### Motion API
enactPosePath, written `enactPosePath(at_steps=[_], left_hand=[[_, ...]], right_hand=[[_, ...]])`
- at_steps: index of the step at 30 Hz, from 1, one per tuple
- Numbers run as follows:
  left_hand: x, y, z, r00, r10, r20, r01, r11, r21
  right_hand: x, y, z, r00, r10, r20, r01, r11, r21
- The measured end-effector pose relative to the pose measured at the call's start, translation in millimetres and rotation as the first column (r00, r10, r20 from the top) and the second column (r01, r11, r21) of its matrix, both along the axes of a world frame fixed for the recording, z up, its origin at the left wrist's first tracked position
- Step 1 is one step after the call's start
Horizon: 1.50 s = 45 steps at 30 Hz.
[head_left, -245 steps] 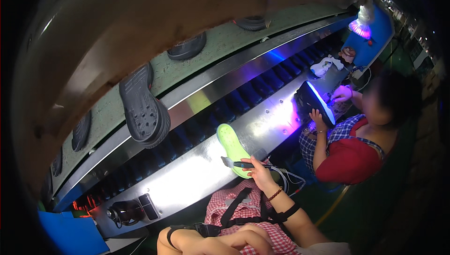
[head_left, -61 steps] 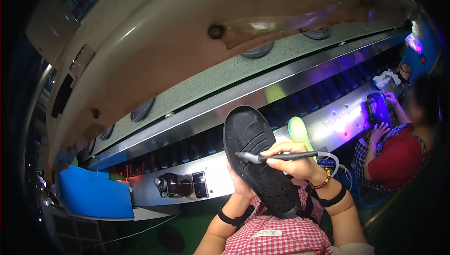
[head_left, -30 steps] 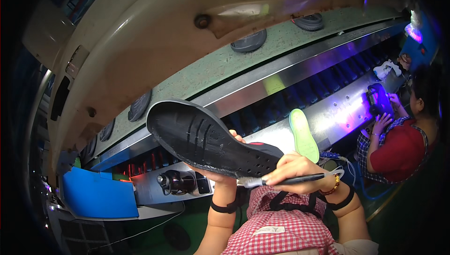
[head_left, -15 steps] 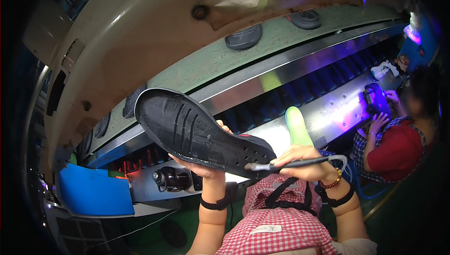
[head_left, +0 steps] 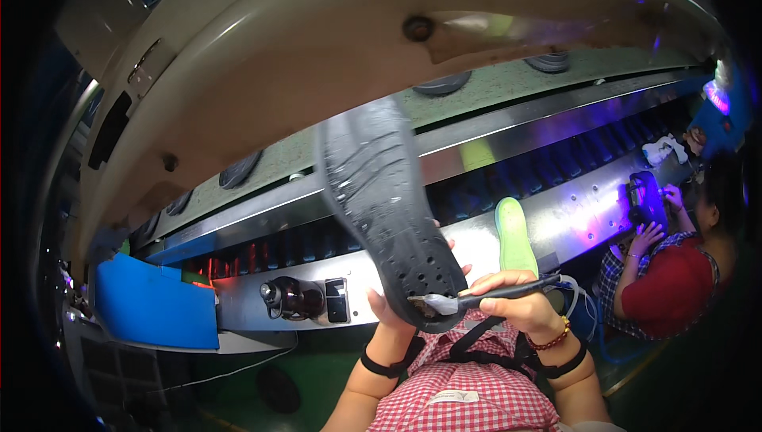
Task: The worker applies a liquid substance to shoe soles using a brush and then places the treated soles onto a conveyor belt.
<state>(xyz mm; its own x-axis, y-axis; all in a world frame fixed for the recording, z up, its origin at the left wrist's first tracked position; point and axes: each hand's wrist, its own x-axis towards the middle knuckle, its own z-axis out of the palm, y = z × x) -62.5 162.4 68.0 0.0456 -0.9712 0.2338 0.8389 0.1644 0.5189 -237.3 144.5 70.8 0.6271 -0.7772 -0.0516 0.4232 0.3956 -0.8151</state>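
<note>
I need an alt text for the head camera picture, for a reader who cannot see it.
A person's left hand holds up a black shoe sole while the right hand puts a small brush to its near end. Behind is a metal conveyor line bearing a green sole; a co-worker in red sits at right.

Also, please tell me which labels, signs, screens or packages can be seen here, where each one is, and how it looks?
White label: small rectangle sewn on the red-and-white checked apron, bottom centre, below the hands.
Plate: small pale rectangle on the cream machine hood, upper left.
Dark panel: small upright rectangle on the steel front, beside the black nozzle; whether it is a screen, I cannot tell.
No packages visible.
</note>
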Motion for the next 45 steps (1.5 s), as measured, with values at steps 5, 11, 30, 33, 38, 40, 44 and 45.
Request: enactPosePath(at_steps=[5, 11, 30, 33, 38, 40, 44, 45], left_hand=[[35.1, 2.4, -25.2, 0.976, -0.204, 0.075, 0.188, 0.966, 0.176], [46.5, -5.6, -14.1, 0.922, -0.381, 0.062, 0.349, 0.891, 0.289], [54.7, -10.7, 16.1, 0.555, -0.826, 0.093, 0.59, 0.47, 0.657], [45.6, -5.2, 24.0, 0.609, -0.726, 0.318, 0.467, 0.653, 0.596], [66.1, -0.8, 12.7, 0.64, -0.769, -0.002, 0.586, 0.486, 0.648], [60.2, 4.7, 31.6, 0.645, -0.718, 0.261, 0.394, 0.606, 0.692], [45.6, 22.2, 62.2, 0.888, -0.419, 0.191, 0.066, 0.527, 0.847], [43.6, 25.4, 66.6, 0.855, -0.434, 0.283, 0.013, 0.564, 0.825]], right_hand=[[-4.9, -11.9, 19.5, 0.938, 0.107, -0.328, -0.29, 0.759, -0.583], [-1.8, -30.3, 21.8, 0.911, 0.214, -0.353, -0.401, 0.656, -0.639], [-24.4, -56.2, 47.3, 0.813, 0.221, -0.538, -0.581, 0.274, -0.766], [-30.3, -51.2, 63.7, 0.67, 0.23, -0.706, -0.742, 0.185, -0.644], [-37.9, -53.8, 44.5, 0.858, 0.109, -0.502, -0.511, 0.277, -0.814], [-39.0, -46.8, 42.5, 0.787, 0.163, -0.596, -0.614, 0.306, -0.727], [-46.0, -46.0, 49.8, 0.864, 0.118, -0.49, -0.487, 0.45, -0.749], [-48.4, -47.5, 44.3, 0.898, 0.007, -0.439, -0.395, 0.451, -0.8]])
